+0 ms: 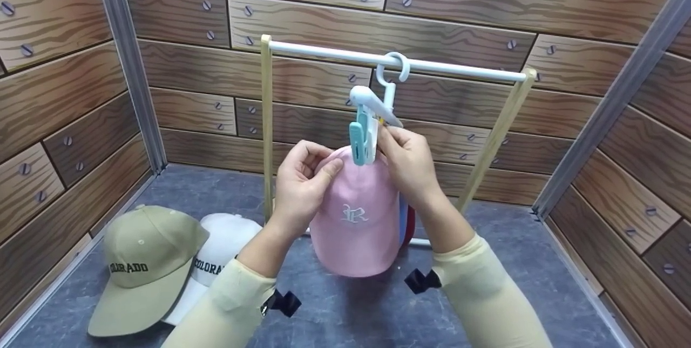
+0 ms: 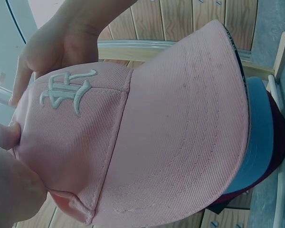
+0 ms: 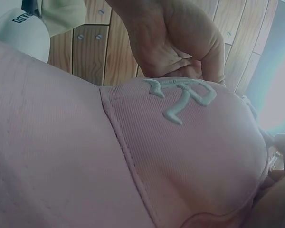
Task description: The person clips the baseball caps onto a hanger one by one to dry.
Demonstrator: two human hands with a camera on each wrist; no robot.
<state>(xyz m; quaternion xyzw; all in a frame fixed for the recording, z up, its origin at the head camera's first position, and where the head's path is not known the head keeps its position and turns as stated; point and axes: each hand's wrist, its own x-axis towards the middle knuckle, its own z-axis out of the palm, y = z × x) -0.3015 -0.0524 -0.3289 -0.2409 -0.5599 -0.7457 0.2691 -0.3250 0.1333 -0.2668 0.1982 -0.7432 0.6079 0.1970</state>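
A pink baseball cap [image 1: 356, 197] with a white embroidered letter hangs brim down in the middle of the head view. My left hand [image 1: 305, 181] pinches its crown at the left, thumb on the front. On the other side, my right hand [image 1: 411, 162] has its thumb and fingers at the top right of the crown, just beside a teal-and-white clip [image 1: 358, 143]; the clip hides part of its grip. This clip sits at the cap's top, under the arm of a white hanger [image 1: 372, 105]. Blue and dark red caps [image 2: 261, 137] show behind the pink brim.
The hanger hooks over the white bar [image 1: 459, 69] of a rack with wooden posts [image 1: 267, 121]. At left on the grey floor [image 1: 216, 186] lie an olive cap [image 1: 151, 251] and a white cap [image 1: 221, 234]. Wood-patterned walls [image 1: 459, 8] enclose the space.
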